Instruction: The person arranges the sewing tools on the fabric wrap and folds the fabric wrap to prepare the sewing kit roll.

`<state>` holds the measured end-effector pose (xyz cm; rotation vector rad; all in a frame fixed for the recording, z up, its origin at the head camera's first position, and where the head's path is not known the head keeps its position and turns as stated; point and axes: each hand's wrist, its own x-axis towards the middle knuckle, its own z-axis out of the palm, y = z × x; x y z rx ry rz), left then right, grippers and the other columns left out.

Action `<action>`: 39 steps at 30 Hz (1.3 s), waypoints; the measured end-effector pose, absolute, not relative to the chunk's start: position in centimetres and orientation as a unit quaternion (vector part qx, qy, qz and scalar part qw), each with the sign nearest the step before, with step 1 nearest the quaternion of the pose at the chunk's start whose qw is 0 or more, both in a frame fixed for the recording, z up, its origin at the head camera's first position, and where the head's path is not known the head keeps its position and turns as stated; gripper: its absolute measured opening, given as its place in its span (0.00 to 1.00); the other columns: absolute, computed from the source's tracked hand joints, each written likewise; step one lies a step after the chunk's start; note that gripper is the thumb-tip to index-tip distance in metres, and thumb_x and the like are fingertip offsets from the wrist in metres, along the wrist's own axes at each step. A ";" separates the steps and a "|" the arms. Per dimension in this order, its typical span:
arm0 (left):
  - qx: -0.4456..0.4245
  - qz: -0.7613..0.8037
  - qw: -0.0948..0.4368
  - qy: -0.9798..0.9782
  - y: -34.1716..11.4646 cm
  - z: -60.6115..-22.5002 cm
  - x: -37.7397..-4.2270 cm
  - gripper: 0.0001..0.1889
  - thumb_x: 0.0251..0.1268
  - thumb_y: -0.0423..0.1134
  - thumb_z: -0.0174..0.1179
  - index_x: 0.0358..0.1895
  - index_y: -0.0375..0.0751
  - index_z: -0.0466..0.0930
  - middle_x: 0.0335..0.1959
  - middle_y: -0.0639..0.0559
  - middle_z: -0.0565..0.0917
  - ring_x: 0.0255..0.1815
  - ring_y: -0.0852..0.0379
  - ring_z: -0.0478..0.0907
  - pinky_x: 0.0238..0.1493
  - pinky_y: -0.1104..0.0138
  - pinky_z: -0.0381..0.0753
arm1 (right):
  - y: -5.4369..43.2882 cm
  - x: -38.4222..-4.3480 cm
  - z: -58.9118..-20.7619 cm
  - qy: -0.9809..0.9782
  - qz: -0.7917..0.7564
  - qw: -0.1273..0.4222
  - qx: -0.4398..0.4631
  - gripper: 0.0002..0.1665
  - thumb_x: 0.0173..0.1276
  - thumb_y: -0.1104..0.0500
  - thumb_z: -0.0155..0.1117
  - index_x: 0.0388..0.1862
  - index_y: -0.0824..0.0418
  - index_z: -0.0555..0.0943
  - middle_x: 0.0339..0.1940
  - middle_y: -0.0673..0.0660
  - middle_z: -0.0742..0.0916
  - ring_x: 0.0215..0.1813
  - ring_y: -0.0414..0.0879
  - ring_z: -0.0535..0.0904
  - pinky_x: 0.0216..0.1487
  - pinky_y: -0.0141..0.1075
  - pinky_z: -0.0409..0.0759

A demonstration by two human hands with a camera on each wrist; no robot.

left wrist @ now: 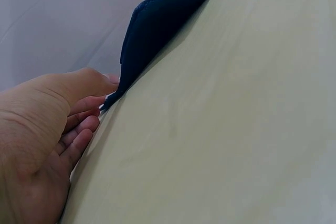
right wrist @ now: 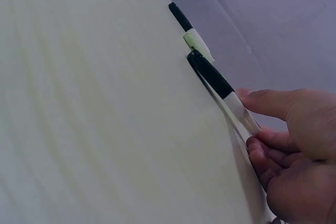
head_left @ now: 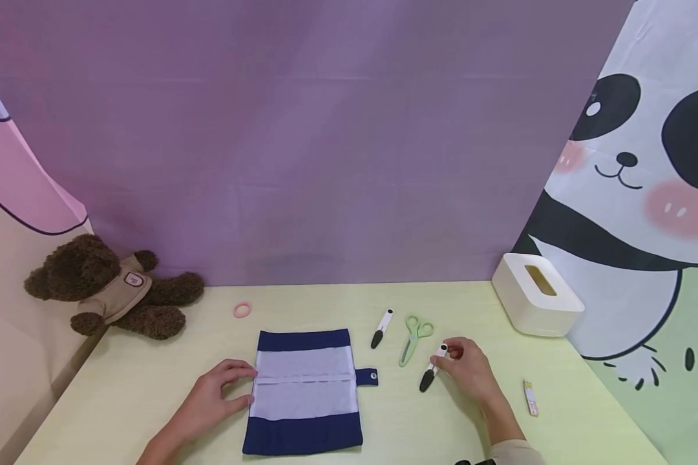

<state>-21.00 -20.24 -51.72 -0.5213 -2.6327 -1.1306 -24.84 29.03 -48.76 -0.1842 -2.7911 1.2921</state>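
Note:
In the head view, a navy-edged cloth pouch (head_left: pixel 305 436) with pale inner panels lies spread flat on the table, its snap tab pointing right. My left hand (head_left: pixel 214 392) touches its left edge with thumb and fingertips, the fingers loosely bent. The left wrist view shows the thumb against the pouch's navy edge (left wrist: pixel 157 30). Between right thumb and fingers, my right hand (head_left: pixel 470 371) pinches a white marker with a black cap (head_left: pixel 427 380). The right wrist view shows that marker (right wrist: pixel 212 74) slanting just over the tabletop, cap end away from the palm.
Left of the held marker lie green scissors (head_left: pixel 412 339) and a second marker (head_left: pixel 382 328). A small slim packet (head_left: pixel 530 397) is at right. Farther back are a pink ring (head_left: pixel 242 310), a white tissue box (head_left: pixel 538 303) and a brown teddy bear (head_left: pixel 122 290).

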 end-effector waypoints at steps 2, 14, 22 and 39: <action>-0.180 -0.386 0.118 -0.897 -20.3 -51.7 -21.0 0.18 0.53 0.40 0.79 0.48 0.56 0.89 0.53 0.62 0.85 0.54 0.61 0.83 0.57 0.64 0.83 | 29.0 -24.9 -48.8 -0.901 0.429 0.031 -0.061 0.34 0.63 0.57 0.77 0.62 0.73 0.76 0.49 0.64 0.83 0.50 0.50 0.78 0.48 0.34 0.74; -0.207 -0.357 0.154 -0.898 -20.6 -52.1 -21.0 0.20 0.49 0.38 0.80 0.48 0.52 0.89 0.52 0.60 0.86 0.53 0.59 0.84 0.56 0.64 0.83 | 29.3 -24.9 -48.9 -0.826 0.559 0.031 -0.064 0.30 0.68 0.66 0.70 0.66 0.70 0.72 0.48 0.56 0.81 0.40 0.31 0.81 0.41 0.26 0.79; -0.210 -0.350 0.162 -0.898 -20.4 -52.1 -21.1 0.19 0.48 0.37 0.80 0.47 0.51 0.89 0.51 0.62 0.87 0.54 0.59 0.85 0.57 0.63 0.82 | 27.9 -25.9 -48.3 -0.800 0.595 0.071 -0.041 0.30 0.68 0.66 0.71 0.67 0.69 0.73 0.45 0.51 0.82 0.40 0.28 0.83 0.43 0.24 0.81; -0.184 -0.352 0.107 -0.911 -20.3 -51.1 -21.7 0.16 0.52 0.41 0.79 0.46 0.52 0.90 0.50 0.59 0.87 0.53 0.55 0.85 0.58 0.61 0.82 | 16.6 -29.2 -44.5 -0.766 0.640 0.047 0.032 0.26 0.65 0.71 0.70 0.62 0.66 0.79 0.43 0.56 0.83 0.40 0.34 0.84 0.43 0.25 0.82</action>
